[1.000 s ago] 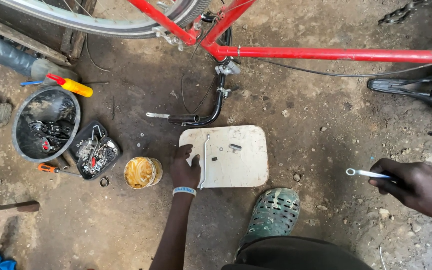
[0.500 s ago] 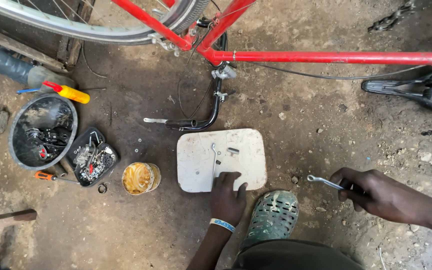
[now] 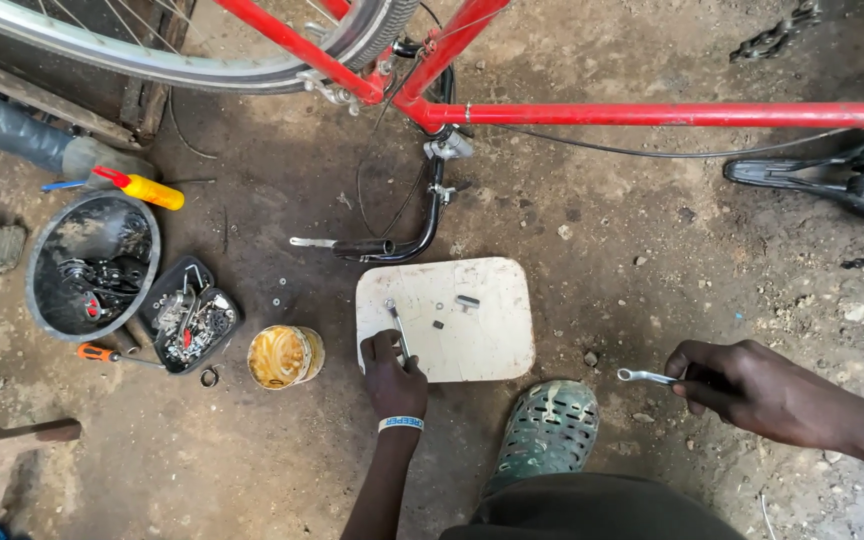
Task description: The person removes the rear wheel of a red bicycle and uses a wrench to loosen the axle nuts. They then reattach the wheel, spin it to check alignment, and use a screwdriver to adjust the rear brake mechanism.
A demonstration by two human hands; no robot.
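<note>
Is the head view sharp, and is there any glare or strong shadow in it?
Head view: sharp, soft even light, no hard shadows; mild shine on the white board and the spanner in the right hand; left hand unblurred.

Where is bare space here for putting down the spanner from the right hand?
Bare ground lies between the white board and the right hand, and below the red frame tube. The board's right half is bare. Crowded: left, round the tin, black tray and bowl.
</note>
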